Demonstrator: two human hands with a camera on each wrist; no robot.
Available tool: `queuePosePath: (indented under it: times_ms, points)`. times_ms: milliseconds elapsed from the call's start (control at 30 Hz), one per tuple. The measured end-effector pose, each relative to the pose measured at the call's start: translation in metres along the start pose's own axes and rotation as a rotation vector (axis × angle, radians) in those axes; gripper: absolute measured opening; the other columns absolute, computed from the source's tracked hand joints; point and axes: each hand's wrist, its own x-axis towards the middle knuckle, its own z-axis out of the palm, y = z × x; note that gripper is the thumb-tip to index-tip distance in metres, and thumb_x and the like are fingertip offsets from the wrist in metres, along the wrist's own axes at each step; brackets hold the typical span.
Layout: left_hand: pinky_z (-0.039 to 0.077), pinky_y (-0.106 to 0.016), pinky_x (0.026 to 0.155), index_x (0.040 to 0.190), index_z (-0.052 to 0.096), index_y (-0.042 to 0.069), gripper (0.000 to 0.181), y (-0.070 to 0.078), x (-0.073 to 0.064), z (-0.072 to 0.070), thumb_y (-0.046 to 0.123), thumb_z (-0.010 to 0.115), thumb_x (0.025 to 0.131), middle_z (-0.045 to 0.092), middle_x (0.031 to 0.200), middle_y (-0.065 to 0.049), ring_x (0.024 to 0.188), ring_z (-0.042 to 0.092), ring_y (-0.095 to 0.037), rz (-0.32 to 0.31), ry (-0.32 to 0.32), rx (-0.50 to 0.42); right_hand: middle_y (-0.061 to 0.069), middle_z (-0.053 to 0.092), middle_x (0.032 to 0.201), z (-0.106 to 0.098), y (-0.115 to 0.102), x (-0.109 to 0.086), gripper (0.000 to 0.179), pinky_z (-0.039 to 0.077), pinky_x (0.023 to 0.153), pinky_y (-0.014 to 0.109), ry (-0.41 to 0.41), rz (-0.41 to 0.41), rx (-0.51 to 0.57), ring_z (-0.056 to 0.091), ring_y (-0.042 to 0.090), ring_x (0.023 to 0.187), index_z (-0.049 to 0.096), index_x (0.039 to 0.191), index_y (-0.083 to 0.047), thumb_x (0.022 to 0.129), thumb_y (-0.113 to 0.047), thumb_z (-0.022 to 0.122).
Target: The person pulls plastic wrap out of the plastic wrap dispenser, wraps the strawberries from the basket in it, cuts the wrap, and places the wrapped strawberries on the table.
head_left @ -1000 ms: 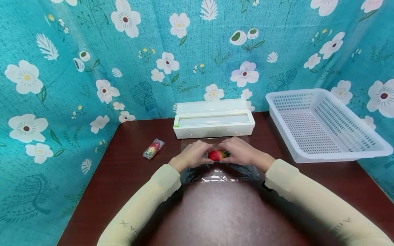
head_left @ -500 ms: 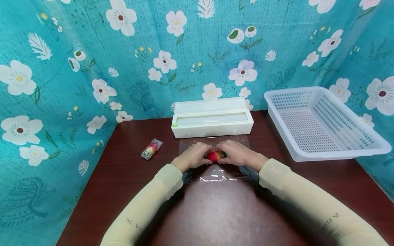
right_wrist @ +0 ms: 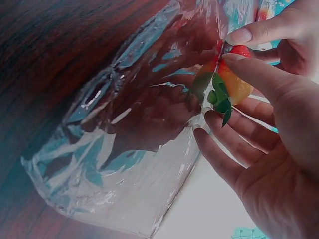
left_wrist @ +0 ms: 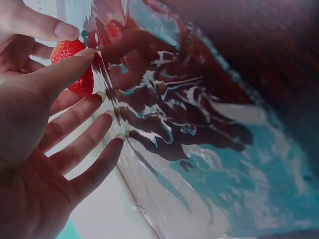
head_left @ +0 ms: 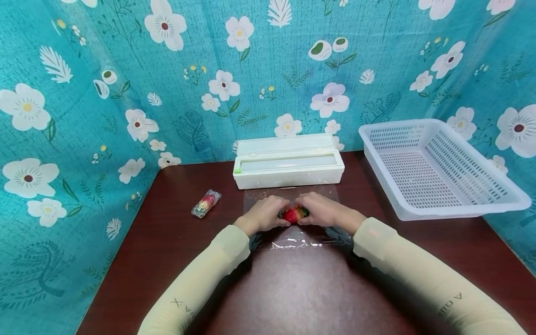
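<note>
A strawberry point(head_left: 291, 215), red at one end and orange-yellow towards its green leaves, lies sideways over a sheet of clear cling film point(head_left: 284, 242) on the table. My left hand point(head_left: 264, 214) holds its red end between thumb and fingers. At the leafy end, my right hand point(head_left: 321, 210) grips it the same way. Close up in the left wrist view, the thumb lies along the red skin of the strawberry point(left_wrist: 84, 82) while the other fingers spread below. The right wrist view shows the leaves point(right_wrist: 219, 97) beside the film's fold.
Behind the film stands a white cling film box point(head_left: 289, 177) with its lid raised. A small film-wrapped fruit piece point(head_left: 206, 203), red and yellow, lies at the left. To the right is a white plastic basket point(head_left: 423, 181). A blue floral cloth point(head_left: 268, 70) hangs behind the table point(head_left: 293, 288).
The right hand and sleeve have shifted slightly left, closer to the left hand. Both hands keep hold of the strawberry, which has barely moved. The head view has shifted a little.
</note>
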Motion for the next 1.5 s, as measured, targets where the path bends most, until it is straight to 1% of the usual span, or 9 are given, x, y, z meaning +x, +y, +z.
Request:
queuePosePath:
  times_ms: [200,467,600,800,933,1167,1267,1367,1500]
  points:
    - [0.053,-0.03,0.076,0.109,0.069,0.014,0.03,0.0,0.0,0.002,0.031,0.083,0.088,0.069,0.103,0.003,0.089,0.061,-0.01,-0.01,-0.005,0.02,0.007,0.065,0.096,0.002,0.0,0.0,0.036,0.05,0.068,0.031,-0.022,0.012,-0.039,0.056,0.013,0.078,0.068,0.109,-0.001,0.084,-0.02,0.085]
    - [0.054,-0.03,0.08,0.111,0.07,0.013,0.03,-0.002,0.0,0.003,0.03,0.082,0.089,0.071,0.105,0.003,0.093,0.064,-0.011,-0.002,0.002,0.002,0.005,0.064,0.093,0.0,0.0,-0.001,0.035,0.048,0.068,0.032,-0.028,0.015,-0.013,0.055,0.013,0.077,0.068,0.108,-0.001,0.084,-0.02,0.085]
    - [0.054,-0.031,0.082,0.11,0.07,0.014,0.03,-0.003,-0.002,0.004,0.031,0.082,0.089,0.07,0.105,0.003,0.094,0.064,-0.011,-0.005,-0.005,0.001,0.008,0.066,0.103,-0.001,-0.001,-0.002,0.042,0.052,0.075,0.037,-0.057,0.048,-0.007,0.06,0.018,0.087,0.066,0.118,0.0,0.087,-0.024,0.083]
    - [0.054,-0.035,0.081,0.113,0.069,0.011,0.034,-0.005,-0.011,-0.002,0.034,0.081,0.09,0.07,0.106,-0.001,0.093,0.063,-0.014,-0.012,-0.013,0.002,0.015,0.064,0.126,-0.008,0.0,-0.011,0.059,0.052,0.096,0.049,-0.082,0.115,-0.017,0.063,0.029,0.112,0.06,0.135,0.001,0.089,-0.03,0.081]
    - [0.055,-0.039,0.088,0.122,0.068,0.007,0.042,-0.007,-0.025,-0.013,0.031,0.081,0.09,0.07,0.115,-0.006,0.102,0.064,-0.019,-0.004,0.002,-0.011,0.018,0.062,0.132,-0.02,0.001,-0.024,0.061,0.05,0.1,0.051,-0.061,0.144,-0.03,0.061,0.033,0.119,0.057,0.138,0.001,0.09,-0.028,0.08]
    - [0.055,-0.041,0.091,0.123,0.068,0.004,0.04,-0.018,-0.064,-0.024,0.024,0.08,0.091,0.068,0.116,-0.008,0.105,0.066,-0.023,0.053,0.014,-0.058,0.016,0.068,0.113,-0.033,0.0,-0.059,0.042,0.057,0.083,0.046,-0.068,0.097,-0.104,0.068,0.028,0.099,0.068,0.119,0.002,0.088,-0.021,0.082]
    - [0.055,-0.041,0.09,0.118,0.071,0.004,0.033,-0.023,-0.086,-0.026,0.021,0.081,0.09,0.069,0.113,-0.008,0.102,0.067,-0.023,0.063,-0.013,-0.083,0.009,0.069,0.104,-0.035,-0.001,-0.08,0.03,0.058,0.075,0.043,-0.122,0.096,-0.087,0.068,0.024,0.092,0.072,0.11,-0.004,0.087,-0.02,0.082]
    - [0.057,-0.039,0.086,0.113,0.075,0.008,0.028,-0.025,-0.104,-0.028,0.018,0.082,0.088,0.07,0.108,-0.004,0.098,0.067,-0.019,0.034,-0.062,-0.088,0.0,0.068,0.1,-0.035,-0.001,-0.099,0.021,0.057,0.073,0.04,-0.161,0.091,-0.059,0.068,0.019,0.091,0.075,0.104,-0.01,0.086,-0.018,0.082]
    - [0.057,-0.039,0.083,0.107,0.078,0.013,0.023,-0.025,-0.118,-0.026,0.014,0.084,0.085,0.07,0.104,0.0,0.095,0.066,-0.016,0.014,-0.107,-0.073,-0.005,0.066,0.1,-0.033,-0.002,-0.116,0.023,0.057,0.072,0.039,-0.191,0.091,-0.063,0.066,0.015,0.091,0.075,0.105,-0.014,0.083,-0.016,0.084]
